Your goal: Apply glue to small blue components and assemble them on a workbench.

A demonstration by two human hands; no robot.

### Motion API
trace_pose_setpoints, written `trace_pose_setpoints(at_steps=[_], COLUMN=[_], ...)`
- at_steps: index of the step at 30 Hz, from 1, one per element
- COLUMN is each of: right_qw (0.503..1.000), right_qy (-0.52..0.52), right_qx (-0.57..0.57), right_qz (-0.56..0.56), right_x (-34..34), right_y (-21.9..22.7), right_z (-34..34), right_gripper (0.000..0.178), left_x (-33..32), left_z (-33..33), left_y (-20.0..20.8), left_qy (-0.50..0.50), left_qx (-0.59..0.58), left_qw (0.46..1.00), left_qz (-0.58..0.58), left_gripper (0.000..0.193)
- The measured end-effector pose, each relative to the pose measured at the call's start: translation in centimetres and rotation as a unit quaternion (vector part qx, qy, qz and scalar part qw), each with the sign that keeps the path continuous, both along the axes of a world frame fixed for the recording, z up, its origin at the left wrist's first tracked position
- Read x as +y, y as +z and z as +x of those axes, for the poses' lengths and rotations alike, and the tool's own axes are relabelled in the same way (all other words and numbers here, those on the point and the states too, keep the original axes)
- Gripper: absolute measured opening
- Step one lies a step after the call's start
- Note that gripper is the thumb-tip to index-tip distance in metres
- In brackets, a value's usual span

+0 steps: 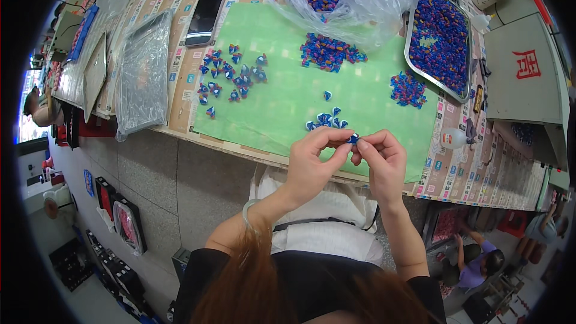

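My left hand (313,161) and my right hand (386,161) meet over the near edge of the green mat (270,123). Thumbs and fingertips of both pinch one small dark blue piece (353,138) with some white on it; fingers partly cover it. Just beyond the left fingertips lies a small group of blue-and-white pieces (327,120). A single one (327,95) sits farther out. At the mat's left are several scattered blue-and-white pieces (231,72). A heap of small blue, red and orange pieces (327,52) lies at the back, another small heap (408,90) to the right.
A metal tray (438,87) full of coloured pieces stands at the right. Behind the mat bulges a clear plastic bag (375,18). A phone (206,17), a plastic-wrapped tray (144,72), a white bottle (453,138) and a grey metal cabinet (525,93) surround it. A person (477,267) sits lower right.
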State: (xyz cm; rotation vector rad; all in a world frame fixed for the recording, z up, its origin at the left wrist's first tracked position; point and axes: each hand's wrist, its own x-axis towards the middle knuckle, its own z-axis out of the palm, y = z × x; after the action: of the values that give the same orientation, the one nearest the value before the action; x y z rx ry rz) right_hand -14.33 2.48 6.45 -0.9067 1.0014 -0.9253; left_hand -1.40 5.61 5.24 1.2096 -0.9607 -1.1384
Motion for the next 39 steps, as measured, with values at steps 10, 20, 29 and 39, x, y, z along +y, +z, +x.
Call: trace_pose_setpoints(at_steps=[10, 20, 29, 39], right_qw=[0.986, 0.991, 0.978, 0.940], right_qy=[-0.038, 0.012, 0.015, 0.032], right_qx=[0.085, -0.078, 0.098, 0.186], right_qz=[-0.140, 0.107, -0.186, -0.284], right_x=[1.1, 0.1, 0.8, 1.0], right_y=[0.8, 2.0, 1.7, 1.3], right_z=[0.3, -0.9, -0.8, -1.0], right_gripper=[0.005, 0.009, 0.011, 0.012], left_x=[-0.2, -0.3, -0.3, -0.1], left_z=[0.2, 1.1, 1.4, 1.6], left_y=[-0.1, 1.2, 1.4, 1.3], left_qy=[-0.028, -0.116, -0.139, -0.143], left_qx=[0.094, 0.133, 0.389, 0.376], left_qw=[0.993, 0.984, 0.893, 0.895], left_qz=[-0.069, 0.030, 0.180, 0.192], left_gripper=[0.017, 0.022, 0.013, 0.012])
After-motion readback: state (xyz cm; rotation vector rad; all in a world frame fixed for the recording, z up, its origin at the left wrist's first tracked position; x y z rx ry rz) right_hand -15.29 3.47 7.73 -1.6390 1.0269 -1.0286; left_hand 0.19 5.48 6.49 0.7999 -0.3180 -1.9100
